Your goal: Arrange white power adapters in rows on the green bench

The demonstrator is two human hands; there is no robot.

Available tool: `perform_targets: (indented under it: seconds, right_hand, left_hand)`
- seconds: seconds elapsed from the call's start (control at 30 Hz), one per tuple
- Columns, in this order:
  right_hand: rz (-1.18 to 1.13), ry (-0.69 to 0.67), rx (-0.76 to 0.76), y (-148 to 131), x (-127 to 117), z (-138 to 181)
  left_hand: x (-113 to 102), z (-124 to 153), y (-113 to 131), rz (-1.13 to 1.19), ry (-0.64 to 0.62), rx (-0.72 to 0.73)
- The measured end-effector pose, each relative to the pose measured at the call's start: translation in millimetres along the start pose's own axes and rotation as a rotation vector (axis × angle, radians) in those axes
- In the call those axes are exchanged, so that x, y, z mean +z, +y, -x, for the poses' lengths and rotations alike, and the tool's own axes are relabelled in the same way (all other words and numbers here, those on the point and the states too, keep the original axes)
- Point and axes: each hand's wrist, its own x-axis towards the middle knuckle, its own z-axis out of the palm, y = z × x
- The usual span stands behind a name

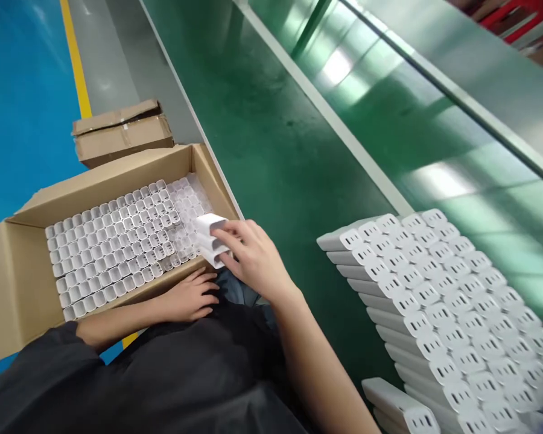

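Several white plastic charger housings (pixel 209 240), one above another, are in my right hand (pixel 256 256), whose fingertips reach into their open ends. They are over the near right part of an open cardboard box (pixel 95 175). Rows of similar white housings (pixel 113 232) stand in the box, many with hollow ends up, others showing slotted ends. My left hand (pixel 187 295) lies palm down with fingers spread beside the box's near edge, holding nothing. To the right, a large stack of white housings (pixel 452 301) lies with slotted ends facing me.
A green work surface (pixel 271 114) with a pale strip (pixel 326 108) runs diagonally beside the box. Another cardboard box (pixel 122 135), its flap partly raised, sits behind the open one. The blue floor (pixel 22 90) has a yellow line (pixel 75 54).
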Motion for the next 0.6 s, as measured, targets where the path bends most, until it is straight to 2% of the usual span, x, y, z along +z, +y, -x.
perform_targets:
  seconds: [0.1,0.2,0.27,0.37,0.47,0.6]
  right_hand:
    - [0.014,-0.263,-0.239,-5.3,31.7,-44.6]
    - [0.041,-0.505,-0.441,-11.9,63.4,-73.8]
    - [0.061,-0.687,-0.526,-14.1,81.4,-84.3]
    - [0.086,-0.911,-0.564,-12.1,102.9,-90.2]
    - [0.096,-1.014,-0.558,-8.3,118.5,-90.1]
    - [0.074,-1.080,-0.588,-14.4,133.3,-90.8]
  left_hand:
    - [0.1,10.0,-9.9,-0.061,-0.154,0.086]
    - [-2.4,15.7,-18.7,-0.109,-0.288,0.153]
    - [-1.4,16.2,-21.6,-0.108,-0.311,0.153]
    - [0.2,13.9,-21.4,-0.085,-0.292,0.128]
    - [-3.5,12.0,-20.0,-0.043,-0.292,0.116]
    - [-12.0,11.1,-19.2,0.004,-0.317,0.107]
